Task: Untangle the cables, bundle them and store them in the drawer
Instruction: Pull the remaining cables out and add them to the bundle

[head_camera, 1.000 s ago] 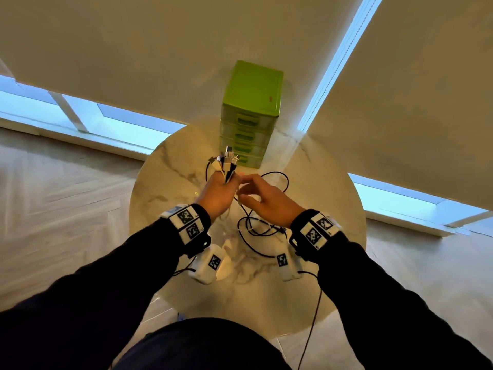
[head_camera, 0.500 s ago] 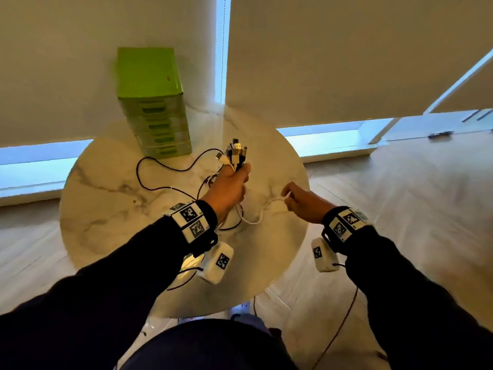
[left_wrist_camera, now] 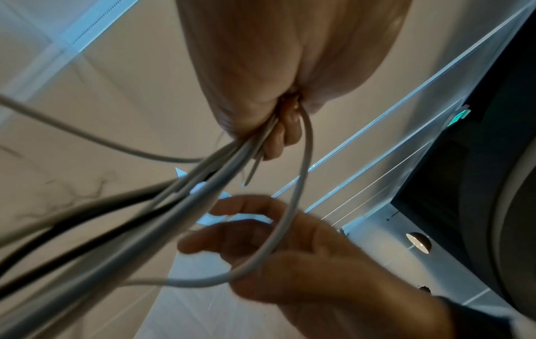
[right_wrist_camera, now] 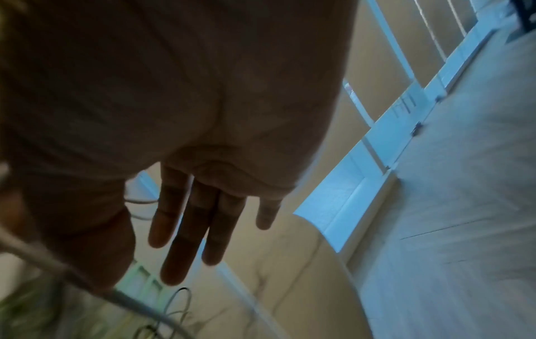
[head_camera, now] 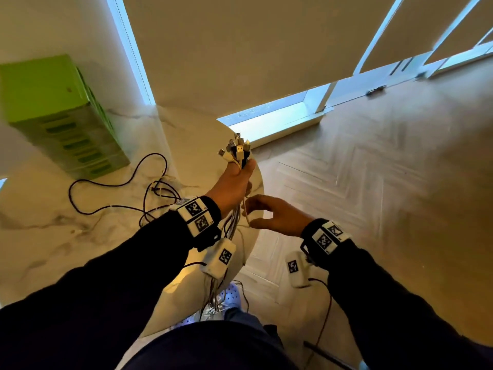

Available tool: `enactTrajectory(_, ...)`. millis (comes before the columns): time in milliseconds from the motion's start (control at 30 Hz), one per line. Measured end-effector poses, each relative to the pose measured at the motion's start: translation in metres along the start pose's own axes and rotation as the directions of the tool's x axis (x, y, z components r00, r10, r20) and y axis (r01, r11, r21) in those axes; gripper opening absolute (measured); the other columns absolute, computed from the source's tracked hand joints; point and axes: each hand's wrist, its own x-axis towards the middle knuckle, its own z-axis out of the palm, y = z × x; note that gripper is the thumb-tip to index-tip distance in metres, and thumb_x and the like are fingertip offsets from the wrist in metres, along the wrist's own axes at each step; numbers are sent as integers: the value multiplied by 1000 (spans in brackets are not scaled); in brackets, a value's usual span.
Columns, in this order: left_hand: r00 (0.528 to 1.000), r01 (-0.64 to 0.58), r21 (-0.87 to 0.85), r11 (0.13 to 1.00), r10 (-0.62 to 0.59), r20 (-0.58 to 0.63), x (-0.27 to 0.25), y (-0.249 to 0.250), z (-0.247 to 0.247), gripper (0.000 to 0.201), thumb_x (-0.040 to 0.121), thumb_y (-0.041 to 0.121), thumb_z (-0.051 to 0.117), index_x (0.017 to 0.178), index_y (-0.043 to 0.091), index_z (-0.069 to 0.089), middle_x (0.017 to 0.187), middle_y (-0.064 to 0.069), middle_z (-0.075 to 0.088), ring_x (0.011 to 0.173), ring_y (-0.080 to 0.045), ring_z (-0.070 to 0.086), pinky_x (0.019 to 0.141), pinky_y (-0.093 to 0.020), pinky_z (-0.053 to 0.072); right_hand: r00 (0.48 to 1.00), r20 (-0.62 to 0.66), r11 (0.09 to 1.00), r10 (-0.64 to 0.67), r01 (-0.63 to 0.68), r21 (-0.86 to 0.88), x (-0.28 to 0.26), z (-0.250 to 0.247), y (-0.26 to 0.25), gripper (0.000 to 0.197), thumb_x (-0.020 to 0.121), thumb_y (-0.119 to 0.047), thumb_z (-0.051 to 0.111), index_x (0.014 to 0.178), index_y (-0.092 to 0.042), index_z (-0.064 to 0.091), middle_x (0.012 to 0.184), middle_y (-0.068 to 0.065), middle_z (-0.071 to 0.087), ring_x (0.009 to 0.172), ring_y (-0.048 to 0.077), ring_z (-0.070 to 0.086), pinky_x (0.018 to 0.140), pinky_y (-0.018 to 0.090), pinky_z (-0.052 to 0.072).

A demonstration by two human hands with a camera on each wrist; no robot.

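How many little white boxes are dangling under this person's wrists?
2. One white box hangs under the left wrist; the other hangs under the right wrist. None seems hidden.

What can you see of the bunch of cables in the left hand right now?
The cable bunch mixes white and black cords, their metal-tipped plugs fanned out above the left hand, which grips them just below the connectors. The loose lengths hang under the wrist; black ones trail across the marble table. One white cord loops down from the fist across the open right hand.
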Motion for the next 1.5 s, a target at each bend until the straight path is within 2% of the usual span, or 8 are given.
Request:
enactTrajectory(500,994,-48,131,990,60,-87,23,1,11,36,108,40,33,139,22,39,86,4,50,73,-10,47,73,-27,43,941,-325,996,-92,91,-19,10,-31,-24,16,105,-24,47,102,-11,57,99,-1,68,90,8,67,83,25,54)
enactTrajectory(600,993,-33,63,997,40,-111,26,1,9,35,108,41,35,137,22,40,85,0,52,78,-17,50,77,-38,47,980,-201,993,-5,28,113,17,-45,-33,19,99,-27,58,105,-10,53,97,6,74,88,14,72,84,31,58)
enactTrajectory(700,991,-24,16,1000,26,-131,32,3,8,40,107,43,37,145,29,36,126,2,58,112,-16,55,101,-35,43,992,-120,997,-50,42,-65,25,-38,-42,24,96,-29,63,106,-15,48,98,7,74,84,16,73,81,31,59)
enactTrajectory(833,985,-45,-26,999,40,-167,39,6,-8,17,109,36,36,109,21,44,71,0,41,63,-10,41,65,-26,37,977,-205,987,-64,31,-160,29,-47,-42,19,106,-30,42,109,-16,54,81,-2,62,68,11,62,65,21,52)
enactTrajectory(1000,974,-18,-151,988,-17,-225,48,-1,-27,22,108,38,39,96,19,42,68,-1,32,57,-12,32,60,-30,33,889,-458,954,-2,-135,-266,34,-99,-14,24,106,-27,40,105,-12,59,83,3,63,69,19,54,63,31,41)
enactTrajectory(1200,995,-78,-334,939,51,-88,47,9,-38,27,109,32,37,84,22,38,73,2,33,55,-9,23,55,-24,26,807,-192,481,559,-503,-718,22,-106,76,34,97,-36,42,126,-20,51,138,14,54,119,32,55,102,45,45)
enactTrajectory(1367,992,-84,-364,928,113,60,40,16,-35,31,110,29,33,81,20,39,65,7,37,53,-7,28,55,-23,28,996,-78,877,45,-77,-474,38,-65,29,73,91,-43,64,152,-31,26,159,-1,32,141,18,35,116,43,33)
enactTrajectory(1500,994,-96,-337,937,108,16,45,12,-39,30,110,29,34,81,20,40,65,7,37,56,-8,33,59,-24,33,990,41,939,-133,139,-313,47,-42,-30,24,100,-32,58,119,-19,58,112,-2,68,101,12,63,88,25,49)
